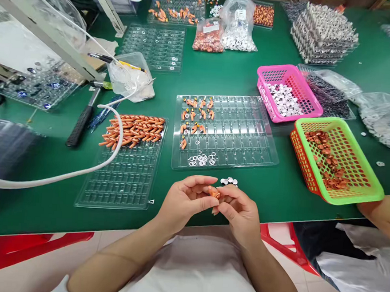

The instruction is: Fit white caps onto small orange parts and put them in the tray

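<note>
Left of centre in the frame, a clear tray (pixel 115 189) carries rows of slim orange pieces (pixel 134 130); right of it, a second tray (pixel 239 133) holds curved orange pieces (pixel 202 115) and white rings (pixel 200 159). At lower centre, the left hand (pixel 182 203) steadies one small orange piece (pixel 215 193) between bent fingers and thumb. It looks glossy, rounded and banded with paler streaks, tilted between the hands. The right hand (pixel 242 211) pinches its near side, though fingers cover much of it, so whether another part is held I cannot tell. The step seems to be two-handed fingertip work on this piece; the next move probably calls for a steady, light pinch. Black-and-white discs (pixel 229 181) lie just beyond the right hand.
</note>
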Action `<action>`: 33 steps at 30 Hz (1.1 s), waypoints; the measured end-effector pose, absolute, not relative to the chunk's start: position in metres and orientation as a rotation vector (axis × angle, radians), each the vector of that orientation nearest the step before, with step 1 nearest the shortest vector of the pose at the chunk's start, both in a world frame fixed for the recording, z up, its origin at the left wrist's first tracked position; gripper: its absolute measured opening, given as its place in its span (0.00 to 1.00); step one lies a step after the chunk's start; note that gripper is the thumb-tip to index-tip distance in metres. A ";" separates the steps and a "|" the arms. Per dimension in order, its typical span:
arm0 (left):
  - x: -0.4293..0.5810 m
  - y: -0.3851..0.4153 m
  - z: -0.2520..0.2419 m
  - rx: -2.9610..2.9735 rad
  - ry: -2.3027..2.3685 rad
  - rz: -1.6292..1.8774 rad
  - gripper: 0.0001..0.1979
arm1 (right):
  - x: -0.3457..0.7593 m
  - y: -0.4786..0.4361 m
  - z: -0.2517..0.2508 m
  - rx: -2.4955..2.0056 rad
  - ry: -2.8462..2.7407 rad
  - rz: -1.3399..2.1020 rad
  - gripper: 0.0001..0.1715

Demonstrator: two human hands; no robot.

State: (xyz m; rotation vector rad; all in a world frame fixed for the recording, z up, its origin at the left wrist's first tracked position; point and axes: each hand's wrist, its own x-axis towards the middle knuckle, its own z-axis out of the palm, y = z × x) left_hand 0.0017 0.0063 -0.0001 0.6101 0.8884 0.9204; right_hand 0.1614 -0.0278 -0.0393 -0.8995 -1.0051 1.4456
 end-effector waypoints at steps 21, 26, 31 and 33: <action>0.005 0.003 -0.001 0.721 0.712 0.948 0.09 | 0.155 -0.023 -0.037 -0.638 -0.541 1.855 0.12; 0.002 0.003 -0.001 0.812 0.724 0.947 0.10 | 0.154 -0.025 -0.038 -0.674 -0.638 1.745 0.12; -0.001 0.005 0.000 0.930 0.707 0.940 0.11 | 0.155 -0.028 -0.039 -0.709 -0.725 1.711 0.13; -0.002 0.005 -0.001 0.965 0.715 0.937 0.10 | 0.156 -0.028 -0.040 -0.721 -0.738 1.701 0.14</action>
